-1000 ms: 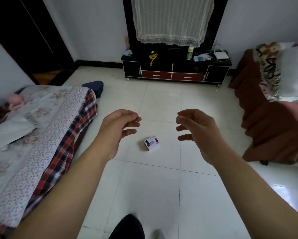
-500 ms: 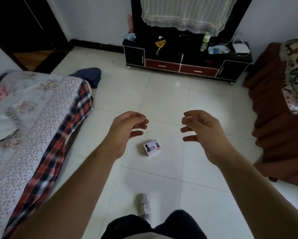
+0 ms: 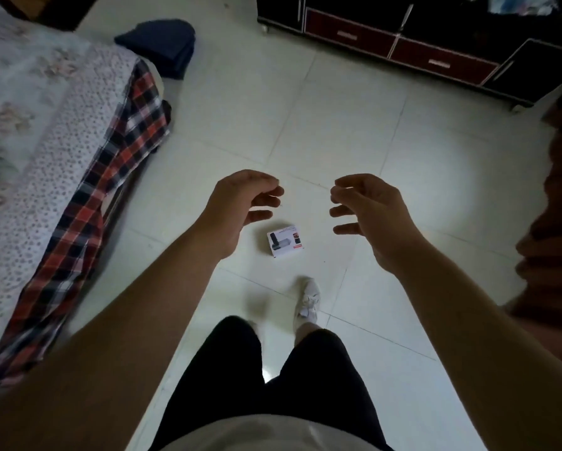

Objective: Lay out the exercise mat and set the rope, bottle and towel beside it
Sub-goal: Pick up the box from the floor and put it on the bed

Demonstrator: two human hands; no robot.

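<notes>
My left hand [image 3: 240, 206] and my right hand [image 3: 367, 213] hang in front of me above the white tiled floor [image 3: 338, 131], fingers curled and apart, holding nothing. A dark blue folded thing [image 3: 162, 43], perhaps the rolled mat or a cloth, lies on the floor at the far end of the bed. No rope, bottle or towel is clearly in view now.
A small white box [image 3: 284, 240] lies on the tiles between my hands. A bed with floral and plaid covers [image 3: 78, 151] fills the left. A black cabinet with red drawers [image 3: 436, 56] stands at the back. Brown bedding [image 3: 559, 222] is on the right. My legs and a white shoe [image 3: 307, 301] are below.
My view has tilted down and moved forward; the cabinet top and curtain left the view, my legs and shoe came in. Both hands stay open and empty.
</notes>
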